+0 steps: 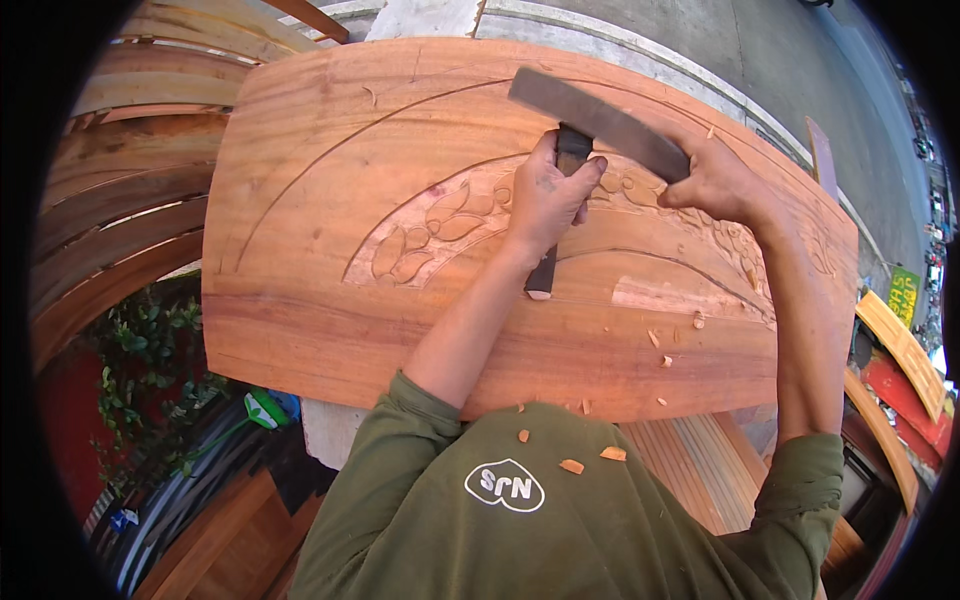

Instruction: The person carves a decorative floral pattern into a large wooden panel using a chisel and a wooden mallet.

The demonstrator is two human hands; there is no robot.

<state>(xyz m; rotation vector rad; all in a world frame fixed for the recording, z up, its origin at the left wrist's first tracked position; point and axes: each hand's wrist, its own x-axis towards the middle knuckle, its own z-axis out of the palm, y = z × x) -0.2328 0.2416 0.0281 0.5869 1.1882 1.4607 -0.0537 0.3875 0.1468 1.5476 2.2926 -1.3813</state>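
Note:
My left hand (550, 195) is closed around a dark chisel (543, 272) over a wide reddish wooden panel (310, 220), which has a carved arched band of leaves and flowers (420, 225) and thin curved grooves. My right hand (720, 175) grips a long, flat, dark grey metal bar (590, 115), raised across the upper end of the chisel; whether the two touch I cannot tell. A pale cut strip (690, 300) shows on the panel below the arch, with small wood chips (665, 360) near it. More chips lie on my green shirt.
Stacked curved boards (150, 140) stand at the left, above plants (150, 350) and a green plastic object (262, 408). Grey pavement (730, 50) runs beyond the panel. At right are carved wooden pieces (900, 350) and a red object. Wooden planks (680, 460) lie beneath the panel.

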